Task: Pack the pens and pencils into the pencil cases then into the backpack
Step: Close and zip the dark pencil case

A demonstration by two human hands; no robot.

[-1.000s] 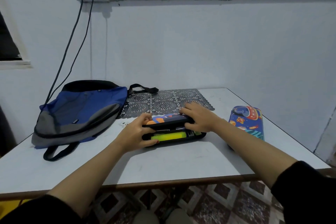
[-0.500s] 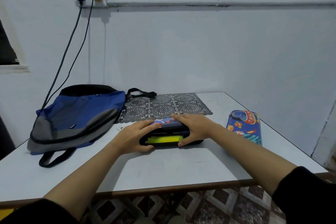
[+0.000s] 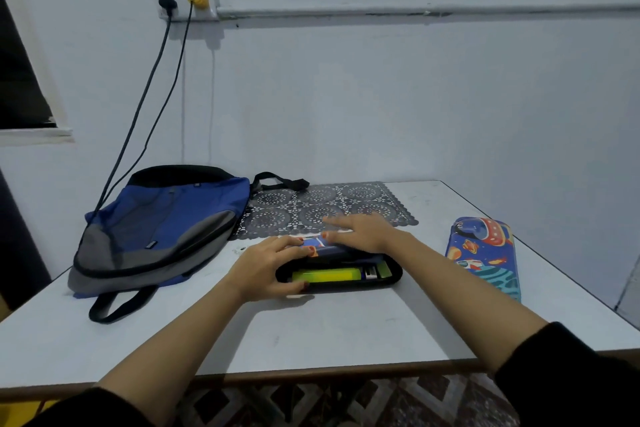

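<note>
A black pencil case (image 3: 391, 279) with a blue printed lid lies mid-table, its lid partly lowered. A yellow-green pen and other items show through the front gap. My left hand (image 3: 266, 267) grips the case's left end, fingers on the lid and thumb under the front edge. My right hand (image 3: 363, 232) lies flat on the lid, fingers straight and pointing left. A second, closed pencil case (image 3: 485, 253) with a space print lies at the right. The blue and grey backpack (image 3: 162, 229) lies flat at the left, apart from both hands.
A dark lace mat (image 3: 311, 208) lies behind the case, against the wall. Two cables (image 3: 145, 97) hang from a wall socket down behind the backpack. The white table (image 3: 311, 329) ends close to my body and just right of the second case.
The lid has come down further over the case. My right hand has left the case's right front edge and now lies flat on top of the lid. My left hand keeps its hold.
</note>
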